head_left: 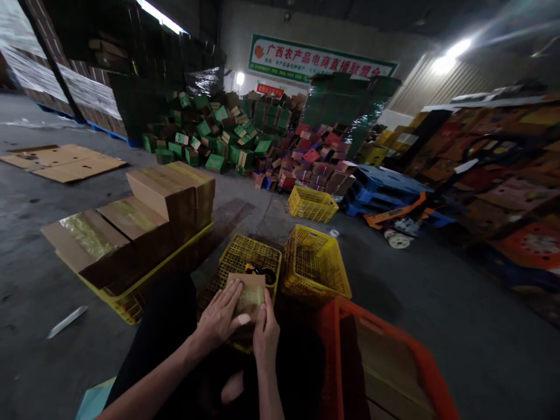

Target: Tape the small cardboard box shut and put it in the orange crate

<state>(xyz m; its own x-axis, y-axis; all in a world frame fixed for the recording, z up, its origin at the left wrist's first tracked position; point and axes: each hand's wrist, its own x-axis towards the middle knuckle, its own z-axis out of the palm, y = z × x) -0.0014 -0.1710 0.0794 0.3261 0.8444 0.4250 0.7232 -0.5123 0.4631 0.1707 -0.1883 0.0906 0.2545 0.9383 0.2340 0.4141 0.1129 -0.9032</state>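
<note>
A small cardboard box with a strip of yellowish tape across its top sits in front of me on a yellow plastic crate that looks upturned. My left hand lies flat on the box's left part, fingers stretched and thumb apart. At the right edge of the box, my right hand grips it, with the thumb on top and the fingers along the side. Just behind the box, partly hidden by it, lies a tape dispenser in black and orange. The box's underside is out of sight.
Taped cartons stand on a yellow crate to my left. An open yellow crate is ahead right; an orange crate holding cardboard stands close right. Farther off are another yellow crate, a pallet jack and piled green boxes.
</note>
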